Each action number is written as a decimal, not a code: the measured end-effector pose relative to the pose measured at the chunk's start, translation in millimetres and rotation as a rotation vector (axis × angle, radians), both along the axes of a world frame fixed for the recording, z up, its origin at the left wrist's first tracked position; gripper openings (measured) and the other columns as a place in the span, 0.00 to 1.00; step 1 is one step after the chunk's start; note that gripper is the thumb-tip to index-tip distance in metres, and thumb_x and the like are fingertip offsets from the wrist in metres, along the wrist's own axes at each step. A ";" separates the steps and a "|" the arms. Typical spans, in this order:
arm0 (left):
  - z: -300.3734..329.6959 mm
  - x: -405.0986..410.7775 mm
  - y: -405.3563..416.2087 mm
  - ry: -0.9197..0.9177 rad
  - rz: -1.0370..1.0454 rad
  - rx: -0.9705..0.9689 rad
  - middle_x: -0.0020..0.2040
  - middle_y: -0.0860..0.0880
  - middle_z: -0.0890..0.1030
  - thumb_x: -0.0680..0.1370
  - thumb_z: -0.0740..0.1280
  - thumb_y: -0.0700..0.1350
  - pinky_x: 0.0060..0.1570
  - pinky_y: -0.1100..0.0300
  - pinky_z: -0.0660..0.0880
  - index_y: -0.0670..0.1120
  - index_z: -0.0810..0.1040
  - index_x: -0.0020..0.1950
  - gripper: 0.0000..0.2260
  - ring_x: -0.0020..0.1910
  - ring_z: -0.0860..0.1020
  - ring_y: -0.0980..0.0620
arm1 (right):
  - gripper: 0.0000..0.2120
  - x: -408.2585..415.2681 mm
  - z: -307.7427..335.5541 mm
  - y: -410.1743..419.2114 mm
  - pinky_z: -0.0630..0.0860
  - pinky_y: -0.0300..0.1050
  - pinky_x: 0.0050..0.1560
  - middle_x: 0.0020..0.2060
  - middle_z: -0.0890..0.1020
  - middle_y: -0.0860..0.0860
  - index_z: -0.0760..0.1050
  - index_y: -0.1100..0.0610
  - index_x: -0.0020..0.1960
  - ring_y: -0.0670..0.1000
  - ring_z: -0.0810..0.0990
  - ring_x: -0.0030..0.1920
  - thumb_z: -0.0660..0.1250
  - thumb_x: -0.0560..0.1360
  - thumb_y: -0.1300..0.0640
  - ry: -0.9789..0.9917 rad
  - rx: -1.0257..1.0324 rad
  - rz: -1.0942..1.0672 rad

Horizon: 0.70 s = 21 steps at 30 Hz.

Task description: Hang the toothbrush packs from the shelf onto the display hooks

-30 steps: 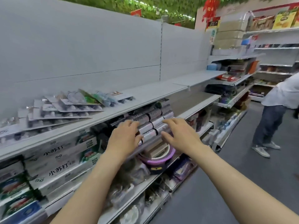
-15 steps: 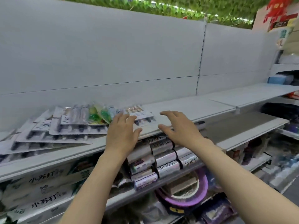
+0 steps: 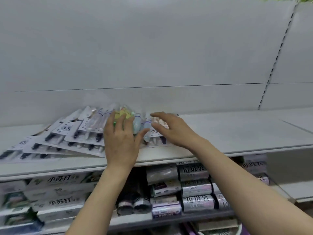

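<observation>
Several white toothbrush packs [image 3: 55, 143] lie fanned in a loose pile on the grey shelf [image 3: 237, 133], with a green and yellow pack [image 3: 123, 113] near the back. My left hand [image 3: 121, 138] hovers over the right end of the pile, fingers straight and spread, holding nothing. My right hand [image 3: 171, 128] reaches in from the right above the rightmost packs [image 3: 152, 133], fingers relaxed and apart, nothing in its grasp. No display hooks show in this view.
A plain grey back panel [image 3: 152, 48] rises behind the shelf, with a slotted upright [image 3: 274, 65] at the right. Below the shelf sit toothpaste boxes [image 3: 57, 189] at the left and silvery rolled packs [image 3: 194, 187] at the centre right.
The view has tilted up and swung left onto the top shelf. Both hands rose from the rolled packs on the lower shelf to above the toothbrush packs.
</observation>
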<state>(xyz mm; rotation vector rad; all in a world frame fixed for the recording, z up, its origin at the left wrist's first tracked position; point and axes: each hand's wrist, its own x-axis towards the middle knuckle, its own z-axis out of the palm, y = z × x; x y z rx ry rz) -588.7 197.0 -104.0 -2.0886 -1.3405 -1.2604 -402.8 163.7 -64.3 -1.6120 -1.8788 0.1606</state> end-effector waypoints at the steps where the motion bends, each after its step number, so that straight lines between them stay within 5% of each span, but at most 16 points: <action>1: -0.5 -2.4 0.7 0.005 0.018 0.004 0.61 0.39 0.80 0.80 0.54 0.65 0.69 0.42 0.67 0.39 0.80 0.60 0.31 0.72 0.67 0.37 | 0.20 -4.9 0.8 8.3 0.67 0.45 0.62 0.66 0.77 0.51 0.70 0.45 0.73 0.51 0.72 0.67 0.60 0.82 0.43 -0.011 -0.023 0.041; 6: -3.2 -6.8 9.8 0.046 0.078 -0.039 0.59 0.41 0.81 0.79 0.56 0.64 0.69 0.42 0.67 0.43 0.82 0.58 0.28 0.72 0.68 0.38 | 0.17 -10.7 -2.5 37.3 0.68 0.47 0.64 0.65 0.77 0.50 0.74 0.46 0.68 0.50 0.72 0.67 0.59 0.82 0.44 -0.006 -0.105 0.126; 14: -7.1 3.2 12.8 0.041 0.139 -0.069 0.59 0.43 0.82 0.77 0.57 0.63 0.67 0.39 0.67 0.46 0.83 0.57 0.26 0.70 0.69 0.38 | 0.11 3.5 -4.4 51.7 0.73 0.46 0.46 0.50 0.78 0.51 0.76 0.50 0.49 0.51 0.78 0.50 0.72 0.73 0.45 0.190 -0.098 0.021; 21: -4.1 9.4 17.1 -0.010 0.129 -0.022 0.56 0.45 0.84 0.78 0.57 0.65 0.65 0.41 0.69 0.46 0.84 0.55 0.27 0.68 0.71 0.38 | 0.17 22.9 0.9 54.8 0.77 0.40 0.49 0.54 0.82 0.52 0.76 0.56 0.61 0.49 0.82 0.51 0.73 0.74 0.62 0.871 -0.073 -0.007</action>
